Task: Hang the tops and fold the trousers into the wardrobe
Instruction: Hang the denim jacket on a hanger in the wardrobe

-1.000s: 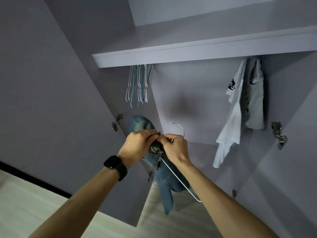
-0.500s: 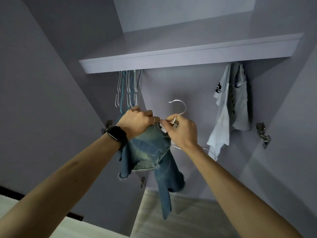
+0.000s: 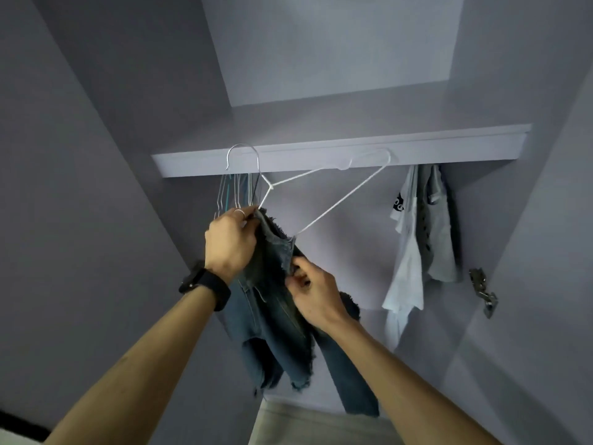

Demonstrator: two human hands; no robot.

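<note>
A frayed blue denim top (image 3: 276, 319) hangs partly threaded on a white wire hanger (image 3: 324, 191), held up in front of the open wardrobe. My left hand (image 3: 229, 242) grips the denim's upper edge where it meets the hanger's left arm. My right hand (image 3: 313, 292) pinches the denim lower down, by the hanger's bottom corner. The hanger's hook rises in front of the shelf (image 3: 449, 149) edge, apart from the rail, which is hidden behind the shelf.
Several empty wire hangers (image 3: 229, 194) hang at the rail's left end. A white T-shirt (image 3: 406, 261) and a grey top (image 3: 438, 232) hang at the right. Door hinges (image 3: 483, 292) stick out on the right panel. Wardrobe doors stand open on both sides.
Both hands have lifted the hanger and denim higher, toward the shelf. My right hand has slid from the hanger's neck down to the denim, and the hanger's triangle is now exposed.
</note>
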